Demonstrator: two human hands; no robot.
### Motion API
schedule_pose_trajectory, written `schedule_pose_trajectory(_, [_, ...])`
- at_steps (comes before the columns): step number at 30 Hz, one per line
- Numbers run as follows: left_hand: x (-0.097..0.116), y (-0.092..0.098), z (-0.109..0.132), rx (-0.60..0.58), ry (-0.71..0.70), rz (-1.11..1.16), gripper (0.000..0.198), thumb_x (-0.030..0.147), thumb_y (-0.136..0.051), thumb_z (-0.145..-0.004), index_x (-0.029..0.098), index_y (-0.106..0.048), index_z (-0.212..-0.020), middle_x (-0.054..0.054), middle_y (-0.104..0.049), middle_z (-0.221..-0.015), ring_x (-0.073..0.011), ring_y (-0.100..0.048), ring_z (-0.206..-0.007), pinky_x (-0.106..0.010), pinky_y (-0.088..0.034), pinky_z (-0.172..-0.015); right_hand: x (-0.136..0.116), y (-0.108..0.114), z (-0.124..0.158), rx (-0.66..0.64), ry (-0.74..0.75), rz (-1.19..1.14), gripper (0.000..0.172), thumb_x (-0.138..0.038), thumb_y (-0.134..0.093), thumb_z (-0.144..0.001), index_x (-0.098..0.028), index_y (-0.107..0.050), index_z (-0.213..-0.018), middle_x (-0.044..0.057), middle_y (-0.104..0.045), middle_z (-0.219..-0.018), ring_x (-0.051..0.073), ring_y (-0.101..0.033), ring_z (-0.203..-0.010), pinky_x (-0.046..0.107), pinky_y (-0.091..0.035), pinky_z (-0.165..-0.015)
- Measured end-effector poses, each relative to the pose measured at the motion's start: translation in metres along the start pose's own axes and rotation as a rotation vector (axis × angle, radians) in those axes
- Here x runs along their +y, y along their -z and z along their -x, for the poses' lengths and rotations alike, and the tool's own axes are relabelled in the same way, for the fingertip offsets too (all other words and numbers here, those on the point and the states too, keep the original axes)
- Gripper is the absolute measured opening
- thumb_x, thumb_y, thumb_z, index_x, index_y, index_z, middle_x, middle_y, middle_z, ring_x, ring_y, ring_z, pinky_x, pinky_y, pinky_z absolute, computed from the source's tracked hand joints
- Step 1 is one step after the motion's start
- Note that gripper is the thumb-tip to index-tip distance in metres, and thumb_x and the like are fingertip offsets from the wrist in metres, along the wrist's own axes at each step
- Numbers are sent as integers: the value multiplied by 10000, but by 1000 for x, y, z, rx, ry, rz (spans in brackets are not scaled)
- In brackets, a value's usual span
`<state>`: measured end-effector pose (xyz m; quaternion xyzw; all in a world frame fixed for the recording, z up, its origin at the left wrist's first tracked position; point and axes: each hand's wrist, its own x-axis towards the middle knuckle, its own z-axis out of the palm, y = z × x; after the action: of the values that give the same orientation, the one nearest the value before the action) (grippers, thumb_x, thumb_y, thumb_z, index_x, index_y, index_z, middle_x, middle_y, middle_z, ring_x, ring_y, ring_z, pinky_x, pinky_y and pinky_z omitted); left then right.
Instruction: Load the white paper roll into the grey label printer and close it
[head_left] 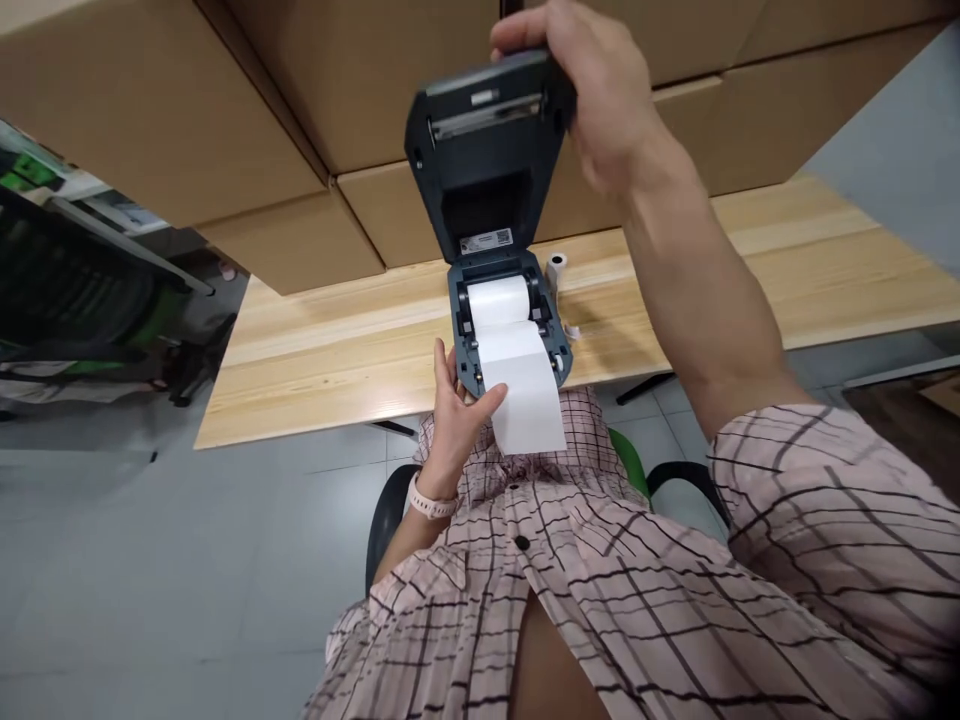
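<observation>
A dark label printer [510, 345] sits at the near edge of a light wooden table [315, 350] with its lid [484, 150] swung up. Inside lies a roll of white label paper [499, 300], and a strip of it [525, 395] hangs out over the front. My right hand [600, 90] grips the top edge of the raised lid. My left hand [457, 405] is at the printer's front left corner, its thumb pressed on the paper strip and its fingers against the printer's side. A pale watch is on my left wrist.
Large cardboard boxes [225, 120] are stacked along the table's far side, right behind the printer. A small white roll [556, 265] stands beside the printer. I sit on a chair with a green back [630, 460]. Grey floor and dark furniture lie to the left.
</observation>
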<state>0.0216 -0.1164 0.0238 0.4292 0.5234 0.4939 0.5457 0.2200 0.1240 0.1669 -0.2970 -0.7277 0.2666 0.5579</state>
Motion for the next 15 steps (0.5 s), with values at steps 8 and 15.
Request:
schedule_pose_trajectory(8, [-11, 31, 8, -49, -94, 78, 1272, 608, -891, -752, 462, -53, -1698, -56, -151, -1820, -359, -218, -1673, -511, -255, -1358, -39, -28, 204, -19, 222, 431, 399, -409, -375, -1113, -290, -696, -1318, 46, -739, -1381, 263, -627, -1399, 577, -513, -1175])
schedule_pose_trajectory(15, [-9, 10, -27, 91, -235, 48, 1054, 719, -774, -817, 403, -248, -1674, -69, -334, -1748, -348, -207, -1679, -524, -205, -1369, -12, -53, 253, 85, 100, 529, 476, -422, -298, -1079, -350, -692, -1337, 23, -740, -1357, 292, -609, -1424, 612, -501, -1181])
